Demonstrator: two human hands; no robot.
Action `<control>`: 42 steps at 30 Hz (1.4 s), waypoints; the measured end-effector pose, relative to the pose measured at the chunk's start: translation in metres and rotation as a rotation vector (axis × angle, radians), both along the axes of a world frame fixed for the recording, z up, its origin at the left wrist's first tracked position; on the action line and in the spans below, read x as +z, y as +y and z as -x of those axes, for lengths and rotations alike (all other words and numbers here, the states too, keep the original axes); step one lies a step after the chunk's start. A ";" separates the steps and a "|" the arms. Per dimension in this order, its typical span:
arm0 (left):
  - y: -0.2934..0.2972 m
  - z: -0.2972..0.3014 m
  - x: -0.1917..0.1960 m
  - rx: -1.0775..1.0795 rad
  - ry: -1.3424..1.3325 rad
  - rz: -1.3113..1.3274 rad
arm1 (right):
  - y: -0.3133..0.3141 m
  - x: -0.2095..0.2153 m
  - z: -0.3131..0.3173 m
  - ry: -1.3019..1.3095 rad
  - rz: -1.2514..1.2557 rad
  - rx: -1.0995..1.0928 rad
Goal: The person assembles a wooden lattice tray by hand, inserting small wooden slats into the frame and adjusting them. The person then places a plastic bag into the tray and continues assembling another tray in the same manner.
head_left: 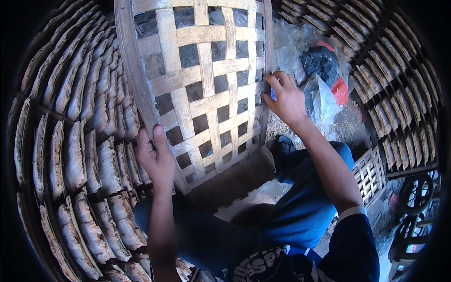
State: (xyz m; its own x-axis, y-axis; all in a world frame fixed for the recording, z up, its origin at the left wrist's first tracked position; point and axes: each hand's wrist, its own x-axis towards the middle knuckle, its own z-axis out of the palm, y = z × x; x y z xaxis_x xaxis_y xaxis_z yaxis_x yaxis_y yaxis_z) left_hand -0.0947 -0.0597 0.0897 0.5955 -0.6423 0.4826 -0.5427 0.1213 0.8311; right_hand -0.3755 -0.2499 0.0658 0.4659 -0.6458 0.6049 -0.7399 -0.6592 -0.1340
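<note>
Rows of curved, pale-faced slabs with rough brown edges (75, 155) fill the racks on our left, and more rows (401, 105) line the right side. Crumpled plastic bags (322, 101) lie on the ground beyond our right hand (285, 98).

As we judge it, the handling is under way: we have the woven panel (205, 58) raised at a slant before our knees, its lower end toward us above a dark brown board (230, 181). Setting it down and letting go are left; how much work follows, we cannot tell.

Our left hand (155, 157) pinches the left rail (136, 70), thumb over its face, fingers around the outer edge. Our right thumb and forefinger meet the right rail (268, 42); how firmly they press, we cannot tell.

Broad, flat slats cross over and under inside the wooden frame, leaving squarish gaps. They look tan, bright near the middle and stained in places, while the rails look greyer and worn. We see no slabs lying on the lattice.
</note>
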 end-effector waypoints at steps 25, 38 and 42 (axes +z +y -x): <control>0.001 -0.010 -0.004 0.077 -0.090 0.039 | -0.016 0.004 0.006 -0.187 -0.275 0.236; -0.002 -0.008 -0.008 0.061 -0.012 -0.005 | -0.041 0.030 0.102 0.273 0.235 -0.785; -0.005 -0.006 -0.006 0.069 -0.033 -0.014 | -0.013 0.018 0.051 0.039 0.071 -0.201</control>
